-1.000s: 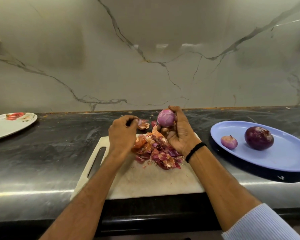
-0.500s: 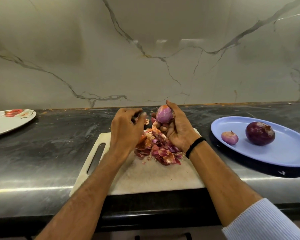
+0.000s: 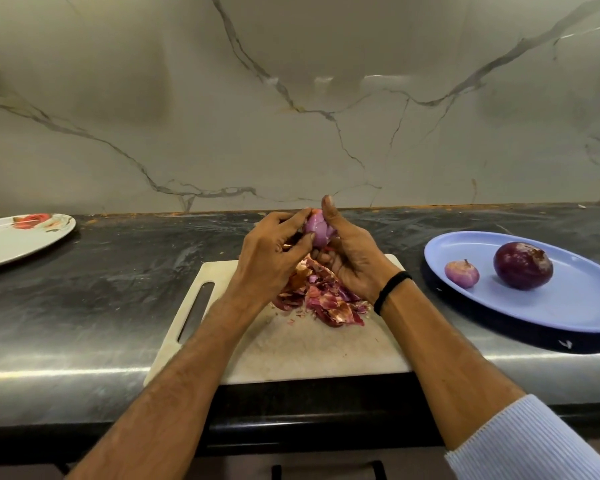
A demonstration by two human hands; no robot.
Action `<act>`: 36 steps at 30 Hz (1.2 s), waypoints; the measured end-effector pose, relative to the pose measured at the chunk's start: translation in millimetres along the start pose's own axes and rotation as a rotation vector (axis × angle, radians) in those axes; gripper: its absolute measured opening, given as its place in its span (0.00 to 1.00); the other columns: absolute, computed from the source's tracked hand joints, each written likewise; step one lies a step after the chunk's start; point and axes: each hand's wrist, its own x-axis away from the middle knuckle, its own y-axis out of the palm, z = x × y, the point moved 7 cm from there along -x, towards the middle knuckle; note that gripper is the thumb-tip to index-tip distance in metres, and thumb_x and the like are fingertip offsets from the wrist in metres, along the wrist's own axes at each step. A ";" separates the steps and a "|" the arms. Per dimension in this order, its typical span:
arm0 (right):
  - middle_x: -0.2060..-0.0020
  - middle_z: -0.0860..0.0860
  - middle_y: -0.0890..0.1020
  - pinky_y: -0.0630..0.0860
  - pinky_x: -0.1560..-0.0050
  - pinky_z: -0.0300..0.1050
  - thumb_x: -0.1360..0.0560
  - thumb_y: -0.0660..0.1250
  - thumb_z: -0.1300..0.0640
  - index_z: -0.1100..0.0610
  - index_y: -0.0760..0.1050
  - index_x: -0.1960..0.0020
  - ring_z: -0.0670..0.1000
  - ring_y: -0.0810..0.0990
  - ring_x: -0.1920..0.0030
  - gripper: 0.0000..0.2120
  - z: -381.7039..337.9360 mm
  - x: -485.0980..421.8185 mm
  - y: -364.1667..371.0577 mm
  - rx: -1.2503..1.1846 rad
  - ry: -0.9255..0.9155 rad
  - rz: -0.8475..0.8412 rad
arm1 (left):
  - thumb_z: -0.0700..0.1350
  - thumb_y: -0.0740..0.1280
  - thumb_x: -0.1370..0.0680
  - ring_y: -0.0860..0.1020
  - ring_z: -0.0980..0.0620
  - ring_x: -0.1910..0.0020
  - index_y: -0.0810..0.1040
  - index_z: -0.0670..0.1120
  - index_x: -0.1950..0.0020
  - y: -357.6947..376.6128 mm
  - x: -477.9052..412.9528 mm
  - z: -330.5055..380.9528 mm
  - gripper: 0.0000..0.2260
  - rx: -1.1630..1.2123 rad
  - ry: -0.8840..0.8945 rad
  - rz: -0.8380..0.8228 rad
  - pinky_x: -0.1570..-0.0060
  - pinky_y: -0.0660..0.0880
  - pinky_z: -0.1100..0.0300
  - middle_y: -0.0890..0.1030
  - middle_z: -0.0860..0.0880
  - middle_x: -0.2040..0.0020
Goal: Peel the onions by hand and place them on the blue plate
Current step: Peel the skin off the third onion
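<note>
A pale purple onion (image 3: 318, 229) is held up over the back of the white cutting board (image 3: 291, 348). My right hand (image 3: 352, 258) grips it from the right and below, thumb raised beside it. My left hand (image 3: 272, 254) pinches the onion's left side with thumb and fingertips. A heap of red and brown onion skins (image 3: 321, 294) lies on the board under both hands. At the right, the blue plate (image 3: 568, 306) carries a small pale onion (image 3: 461, 274) and a large dark purple onion (image 3: 522, 260).
A white plate with a red flower print (image 3: 11, 237) sits at the far left of the dark stone counter (image 3: 101, 292). A marble wall rises right behind the counter. The counter's front edge runs just below the board.
My left hand has moved right from beside the skins and now pinches the onion. The onion stays raised in my right hand.
</note>
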 end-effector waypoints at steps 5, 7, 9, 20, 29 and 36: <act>0.44 0.67 0.81 0.83 0.54 0.46 0.27 0.74 0.46 0.67 0.75 0.37 0.56 0.81 0.56 0.29 3.9 -4.5 2.8 0.025 -0.028 -0.040 | 0.44 0.71 0.21 0.80 0.48 0.49 0.76 0.39 0.30 -4.1 1.6 -6.2 0.20 -0.027 -0.061 0.023 0.47 0.82 0.53 0.82 0.41 0.46; 0.51 0.63 0.82 0.83 0.62 0.42 0.27 0.74 0.49 0.68 0.74 0.38 0.53 0.82 0.61 0.28 5.0 -3.8 3.1 0.038 -0.035 -0.030 | 0.44 0.71 0.21 0.81 0.46 0.51 0.77 0.38 0.31 -4.3 2.2 -7.9 0.20 -0.063 -0.068 0.016 0.50 0.82 0.49 0.82 0.40 0.48; 0.55 0.60 0.82 0.81 0.66 0.40 0.27 0.75 0.50 0.68 0.74 0.39 0.51 0.81 0.65 0.27 4.8 -3.5 1.7 0.069 -0.049 -0.012 | 0.45 0.71 0.22 0.80 0.45 0.55 0.79 0.38 0.33 -5.1 3.1 -7.5 0.20 -0.106 -0.064 0.010 0.54 0.82 0.47 0.82 0.40 0.52; 0.61 0.61 0.82 0.76 0.73 0.39 0.29 0.77 0.51 0.65 0.77 0.46 0.53 0.77 0.72 0.21 5.1 -2.4 -2.8 0.219 -0.086 0.016 | 0.49 0.74 0.25 0.76 0.48 0.65 0.84 0.39 0.47 -4.6 8.9 -4.8 0.14 -0.234 -0.071 0.004 0.63 0.78 0.50 0.80 0.44 0.62; 0.57 0.63 0.82 0.77 0.72 0.38 0.31 0.77 0.47 0.67 0.78 0.44 0.51 0.75 0.73 0.26 1.8 3.1 -2.7 0.212 -0.112 0.064 | 0.42 0.72 0.21 0.82 0.51 0.60 0.85 0.42 0.42 -10.1 6.7 -13.5 0.09 -0.056 -0.202 0.081 0.56 0.81 0.54 0.86 0.46 0.56; 0.59 0.61 0.81 0.75 0.74 0.37 0.26 0.74 0.51 0.69 0.75 0.42 0.50 0.74 0.74 0.23 0.3 4.8 -2.2 0.110 -0.054 0.109 | 0.41 0.72 0.21 0.82 0.54 0.53 0.84 0.45 0.40 -5.1 2.7 -13.2 0.11 -0.063 -0.242 0.055 0.50 0.79 0.61 0.86 0.47 0.50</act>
